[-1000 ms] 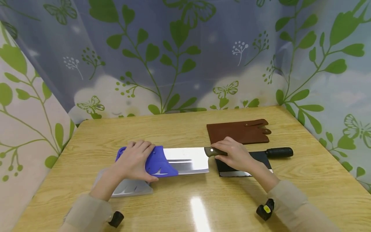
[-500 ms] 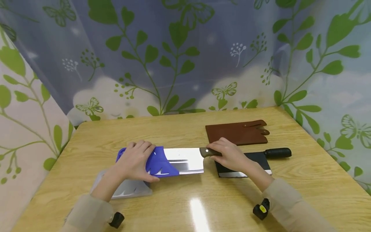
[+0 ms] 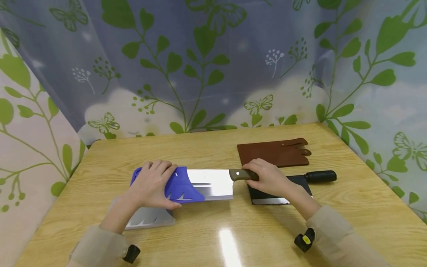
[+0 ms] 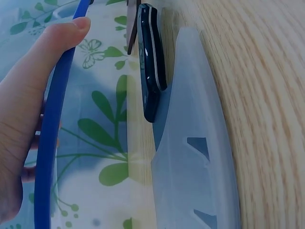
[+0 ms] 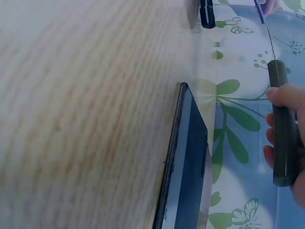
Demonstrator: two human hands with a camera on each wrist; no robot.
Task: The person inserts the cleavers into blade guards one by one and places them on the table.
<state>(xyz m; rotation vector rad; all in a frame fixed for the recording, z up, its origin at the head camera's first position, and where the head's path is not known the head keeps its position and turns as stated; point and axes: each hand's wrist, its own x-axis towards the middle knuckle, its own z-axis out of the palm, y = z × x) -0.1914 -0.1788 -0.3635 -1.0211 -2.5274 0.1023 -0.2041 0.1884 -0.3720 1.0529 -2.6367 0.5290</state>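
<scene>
My left hand (image 3: 151, 185) grips a blue blade sheath (image 3: 181, 187), thumb at its lower edge and fingers over the top. A broad cleaver (image 3: 213, 184) has its blade partly inside this sheath; the bare part is shiny. Its dark brown riveted handle (image 5: 282, 138) is gripped by my right hand (image 3: 268, 180). Sheath and cleaver are held above the table. Below my left hand lies a translucent sheath (image 4: 195, 124) around a knife with a black handle (image 4: 151, 57). Under my right hand lies a black-bladed cleaver (image 3: 300, 181), partly hidden.
A brown leather sheath (image 3: 271, 152) with straps lies behind the black-bladed cleaver on the wooden table (image 3: 197, 237). A patterned curtain (image 3: 207, 74) hangs behind the table and along both sides.
The cleaver has slid left, slightly deeper into the blue sheath, so less blade shows. Over the last half second my right hand has shifted slightly right along the handle.
</scene>
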